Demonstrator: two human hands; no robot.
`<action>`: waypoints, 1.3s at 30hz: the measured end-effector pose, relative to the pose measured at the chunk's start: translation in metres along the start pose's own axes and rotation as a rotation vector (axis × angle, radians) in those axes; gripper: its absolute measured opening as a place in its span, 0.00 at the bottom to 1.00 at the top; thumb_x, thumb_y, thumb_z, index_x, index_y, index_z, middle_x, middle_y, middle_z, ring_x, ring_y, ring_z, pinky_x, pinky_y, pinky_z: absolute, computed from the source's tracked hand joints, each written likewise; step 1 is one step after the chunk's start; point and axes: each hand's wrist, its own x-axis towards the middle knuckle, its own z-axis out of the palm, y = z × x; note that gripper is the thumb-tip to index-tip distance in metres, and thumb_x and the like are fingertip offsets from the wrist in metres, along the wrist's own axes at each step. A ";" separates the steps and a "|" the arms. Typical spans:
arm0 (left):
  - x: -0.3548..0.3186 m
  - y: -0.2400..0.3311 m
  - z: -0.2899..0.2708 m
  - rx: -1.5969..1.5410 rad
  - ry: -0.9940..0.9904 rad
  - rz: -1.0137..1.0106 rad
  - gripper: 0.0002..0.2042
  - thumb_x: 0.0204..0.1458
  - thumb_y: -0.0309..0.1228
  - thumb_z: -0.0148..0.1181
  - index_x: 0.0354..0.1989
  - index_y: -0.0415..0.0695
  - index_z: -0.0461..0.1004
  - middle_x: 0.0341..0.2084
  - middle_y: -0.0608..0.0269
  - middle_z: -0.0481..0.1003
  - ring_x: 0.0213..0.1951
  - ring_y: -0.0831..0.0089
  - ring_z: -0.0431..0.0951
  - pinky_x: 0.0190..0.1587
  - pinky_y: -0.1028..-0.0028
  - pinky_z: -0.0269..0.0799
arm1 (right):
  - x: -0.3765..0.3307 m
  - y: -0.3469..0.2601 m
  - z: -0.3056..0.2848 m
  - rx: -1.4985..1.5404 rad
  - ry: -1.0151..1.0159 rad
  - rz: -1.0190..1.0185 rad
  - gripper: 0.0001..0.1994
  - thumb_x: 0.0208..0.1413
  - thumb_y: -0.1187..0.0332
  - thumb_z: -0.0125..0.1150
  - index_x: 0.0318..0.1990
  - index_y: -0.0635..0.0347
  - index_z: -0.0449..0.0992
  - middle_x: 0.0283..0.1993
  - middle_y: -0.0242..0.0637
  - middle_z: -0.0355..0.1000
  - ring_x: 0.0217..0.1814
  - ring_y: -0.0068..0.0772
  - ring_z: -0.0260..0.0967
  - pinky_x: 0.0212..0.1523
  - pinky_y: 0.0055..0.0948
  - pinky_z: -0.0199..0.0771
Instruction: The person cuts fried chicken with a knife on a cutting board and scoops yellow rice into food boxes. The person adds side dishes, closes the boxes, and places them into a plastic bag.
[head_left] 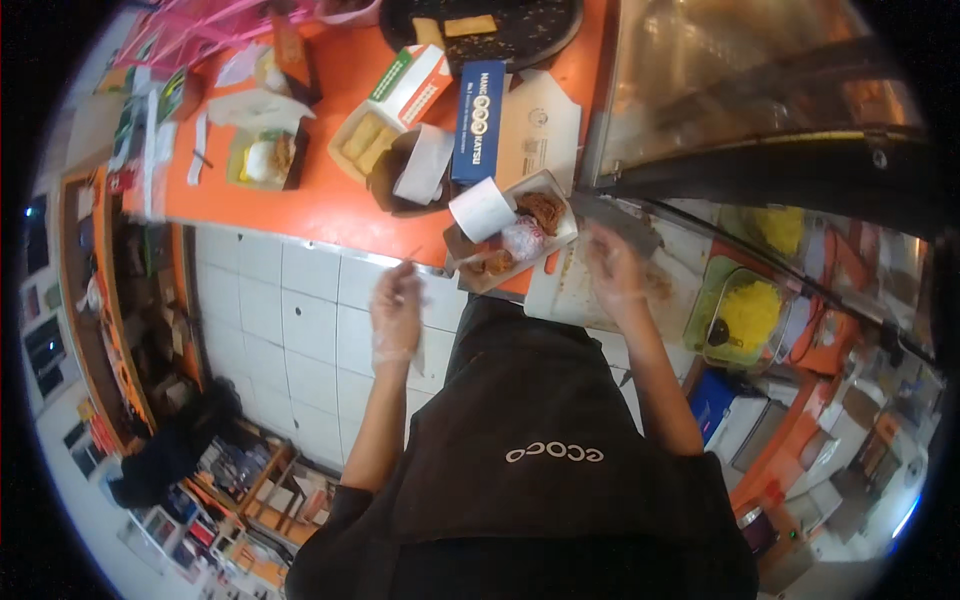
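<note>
In the head view, the left hand (397,312) hangs in the air just off the front edge of the orange counter (300,215), its fingers loosely bent and blurred, so I cannot tell whether they grip anything. The right hand (612,262) is partly curled over the cutting board (572,300), beside a flat grey piece (625,228); whether it touches or holds that piece I cannot tell. Both hands appear to wear thin clear gloves. An open food box (465,275) lies tilted at the counter's front edge, toward its right end, with browned fried pieces (540,212), a pale wrapped ball (523,239) and a white paper piece (482,208) in or over it. Farther back, a green, white and red box (413,85) holds golden pieces (367,143), with a dark box (385,188) just beside it. Toward the counter's left end, another open box (236,160) holds white and brown food. A black round tray (540,35) near the far edge bears golden strips, and right of the board a clear tub (706,325) contains yellow shreds (752,310). The open food box lies between the hands, slightly farther forward, nearer the right one.
</note>
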 end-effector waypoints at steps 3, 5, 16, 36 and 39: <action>0.012 0.053 -0.007 0.419 0.397 0.318 0.18 0.64 0.35 0.58 0.56 0.36 0.72 0.46 0.55 0.78 0.45 0.66 0.79 0.50 0.68 0.75 | 0.030 -0.041 0.006 -0.298 -0.186 0.057 0.17 0.63 0.68 0.58 0.57 0.65 0.73 0.46 0.57 0.77 0.48 0.55 0.77 0.51 0.40 0.75; 0.041 0.102 0.005 0.425 0.362 0.444 0.20 0.63 0.38 0.59 0.57 0.37 0.72 0.46 0.49 0.79 0.47 0.62 0.80 0.51 0.66 0.74 | 0.048 -0.034 0.014 -0.302 -0.240 0.025 0.18 0.62 0.67 0.58 0.57 0.67 0.73 0.45 0.60 0.76 0.49 0.58 0.76 0.52 0.43 0.75; 0.167 0.215 0.148 1.154 -0.264 0.253 0.46 0.52 0.46 0.62 0.76 0.45 0.44 0.54 0.45 0.76 0.56 0.53 0.77 0.60 0.60 0.71 | 0.026 -0.055 0.044 -0.374 -0.136 0.147 0.15 0.53 0.66 0.62 0.42 0.71 0.78 0.41 0.61 0.77 0.46 0.64 0.75 0.51 0.47 0.75; 0.190 0.250 0.111 1.146 -0.338 0.320 0.52 0.49 0.46 0.68 0.75 0.40 0.38 0.53 0.38 0.76 0.55 0.49 0.77 0.61 0.62 0.70 | 0.056 -0.049 0.220 0.366 -0.311 0.283 0.23 0.60 0.60 0.68 0.54 0.72 0.73 0.38 0.46 0.80 0.32 0.31 0.80 0.27 0.31 0.79; 0.194 0.242 0.090 0.996 -0.289 0.355 0.51 0.49 0.42 0.70 0.74 0.39 0.41 0.58 0.37 0.72 0.60 0.50 0.74 0.65 0.63 0.66 | 0.048 -0.059 0.191 0.528 -0.402 0.231 0.22 0.61 0.63 0.66 0.57 0.68 0.72 0.42 0.42 0.80 0.37 0.29 0.79 0.28 0.30 0.80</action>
